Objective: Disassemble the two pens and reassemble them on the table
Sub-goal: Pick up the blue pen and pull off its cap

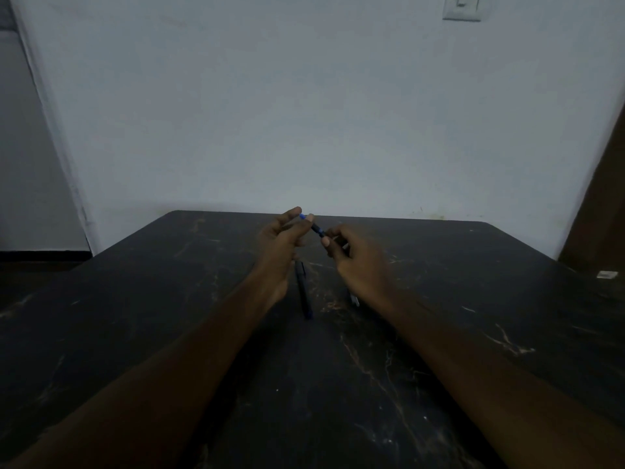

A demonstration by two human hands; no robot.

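Note:
Both hands are raised above the middle of the dark marble table (473, 333). A dark pen with a blue end (315, 226) runs between them. My left hand (282, 238) pinches its blue upper end with thumb and fingertips. My right hand (355, 255) grips the lower end, fingers curled round it. A second dark pen (303, 289) lies on the table below the hands, pointing towards me. A small pale-tipped part (354, 299) lies just under my right wrist, mostly hidden.
A small white object (607, 274) lies near the table's right edge. A pale wall stands right behind the table, with a light switch (461, 6) at the top right. A dark wooden panel (602, 214) borders the right side.

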